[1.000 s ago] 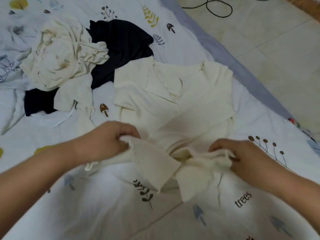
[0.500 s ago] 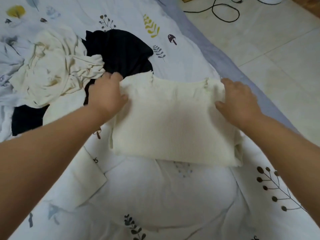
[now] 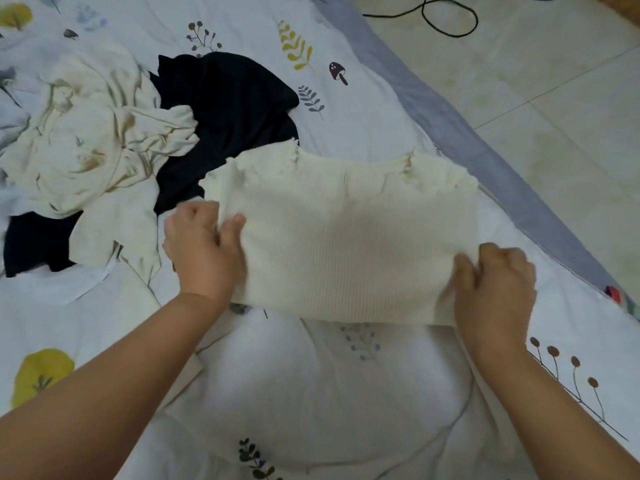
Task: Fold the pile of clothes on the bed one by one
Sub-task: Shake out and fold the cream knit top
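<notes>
A cream ribbed knit top (image 3: 349, 237) lies folded in half on the bed, frilled edges at its far side. My left hand (image 3: 201, 251) grips its left edge, thumb on top of the fabric. At the top's near right corner my right hand (image 3: 495, 289) pinches the edge, fingers curled. A crumpled cream garment (image 3: 86, 140) and a dark navy garment (image 3: 228, 112) lie in a pile at the far left, the cream one partly over the navy one.
The white bedsheet (image 3: 311, 393) is printed with leaves, trees and mushrooms. Its grey border (image 3: 460, 133) runs diagonally at the right, with tiled floor (image 3: 554, 116) and a black cable (image 3: 446, 15) beyond.
Both hands carried the top's lower hem up over its upper part, folding it in half. They have since slid back from the far corners to the folded top's near side edges.
</notes>
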{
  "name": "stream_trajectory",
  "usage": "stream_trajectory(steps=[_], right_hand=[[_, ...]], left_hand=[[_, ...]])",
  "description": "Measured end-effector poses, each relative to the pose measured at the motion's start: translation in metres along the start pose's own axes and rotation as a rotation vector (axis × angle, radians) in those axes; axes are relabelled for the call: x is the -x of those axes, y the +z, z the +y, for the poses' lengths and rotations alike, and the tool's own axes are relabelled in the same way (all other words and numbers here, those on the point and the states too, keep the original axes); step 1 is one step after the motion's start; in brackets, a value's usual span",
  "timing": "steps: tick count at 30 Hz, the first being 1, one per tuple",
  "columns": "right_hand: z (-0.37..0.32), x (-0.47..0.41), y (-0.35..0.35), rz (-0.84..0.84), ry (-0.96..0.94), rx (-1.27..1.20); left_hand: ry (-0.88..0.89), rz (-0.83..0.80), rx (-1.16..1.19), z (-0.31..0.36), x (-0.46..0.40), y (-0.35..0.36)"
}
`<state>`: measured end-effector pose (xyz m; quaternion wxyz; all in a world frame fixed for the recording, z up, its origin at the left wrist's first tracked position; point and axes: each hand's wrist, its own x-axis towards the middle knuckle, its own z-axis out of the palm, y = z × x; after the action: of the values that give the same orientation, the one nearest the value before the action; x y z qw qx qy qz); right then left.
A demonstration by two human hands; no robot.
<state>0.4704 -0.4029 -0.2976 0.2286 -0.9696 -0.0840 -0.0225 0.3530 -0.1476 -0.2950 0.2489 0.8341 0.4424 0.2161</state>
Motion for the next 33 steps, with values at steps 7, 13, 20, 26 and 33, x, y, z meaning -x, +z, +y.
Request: stream_trajectory(steps=[7, 13, 20, 26, 33], right_hand=[[0.003, -0.013, 0.007, -0.281, 0.440, -0.201], [-0.006, -0.018, 0.002, -0.397, 0.378, -0.221], [0.002, 0.029, -0.060, -0.485, 0.261, -0.175], [0.031, 0.083, -0.056, -0.621, 0.382, -0.019], [0.015, 0.065, -0.034, -0.315, 0.226, -0.013]], left_hand=[[-0.480, -0.288, -0.112, -0.009, -0.014, 0.015], [-0.346, -0.350, 0.048, -0.009, -0.017, 0.006], [-0.270, -0.391, 0.090, -0.029, 0.036, -0.054], [-0.433, -0.537, -0.123, -0.064, 0.093, -0.068], [-0.134, -0.276, -0.420, -0.034, 0.069, -0.050]])
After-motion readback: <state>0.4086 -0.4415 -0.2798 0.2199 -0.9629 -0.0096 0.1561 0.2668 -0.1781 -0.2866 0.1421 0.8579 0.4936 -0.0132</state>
